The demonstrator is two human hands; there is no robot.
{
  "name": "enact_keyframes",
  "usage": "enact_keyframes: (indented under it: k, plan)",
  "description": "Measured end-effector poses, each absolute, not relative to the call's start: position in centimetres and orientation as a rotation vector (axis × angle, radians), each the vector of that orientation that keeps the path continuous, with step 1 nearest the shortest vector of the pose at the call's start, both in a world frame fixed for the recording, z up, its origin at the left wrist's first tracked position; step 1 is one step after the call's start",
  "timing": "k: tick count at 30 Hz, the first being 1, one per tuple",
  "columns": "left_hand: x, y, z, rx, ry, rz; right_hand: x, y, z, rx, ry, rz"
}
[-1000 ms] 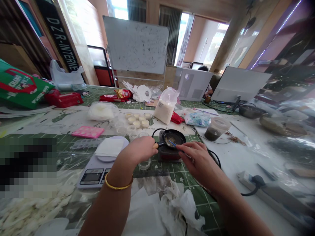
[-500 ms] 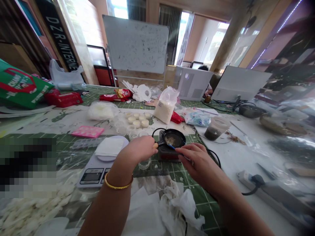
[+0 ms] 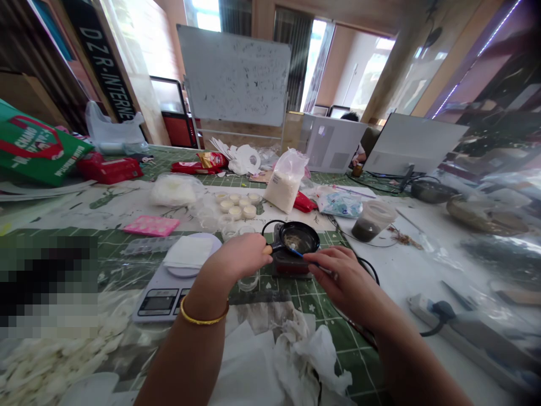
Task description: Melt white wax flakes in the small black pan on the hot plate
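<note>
A small black frying pan [image 3: 307, 243] sits on a dark hot plate [image 3: 291, 268], with a thin layer of cloudy material in its bottom. My left hand [image 3: 247, 251] is closed round the pan's wooden-ended handle. In my right hand [image 3: 340, 273] is a thin blue stick-like tool [image 3: 297, 253], pinched between the fingers; its far end reaches into the pan and its exact kind does not show. Left of the pan, a white kitchen scale [image 3: 163, 296] bears a stack of white sheets [image 3: 189, 252].
Several small cups with pale filling [image 3: 235, 212] stand behind the pan, near a bag of white pellets [image 3: 282, 189]. A pink mould [image 3: 152, 226] lies left. Crumpled tissues [image 3: 306, 349] lie in front. Rightward are a plastic tub [image 3: 372, 221] and a power strip [image 3: 473, 332]. A person sits behind the monitors.
My right hand has shifted very slightly to the right with the blue tool, whose end still rests in the pan. My left hand stays on the handle.
</note>
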State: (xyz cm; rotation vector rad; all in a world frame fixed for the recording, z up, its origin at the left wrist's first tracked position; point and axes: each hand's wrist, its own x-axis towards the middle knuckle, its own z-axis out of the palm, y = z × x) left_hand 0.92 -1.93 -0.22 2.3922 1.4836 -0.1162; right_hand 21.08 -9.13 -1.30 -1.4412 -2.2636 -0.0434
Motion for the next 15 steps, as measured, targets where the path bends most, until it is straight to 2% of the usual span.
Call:
enact_keyframes:
  k: [15]
  plan:
    - [0.94, -1.87, -0.38, 2.382, 1.492, -0.122, 21.31, -8.91, -1.32, -1.493, -2.218, -0.018]
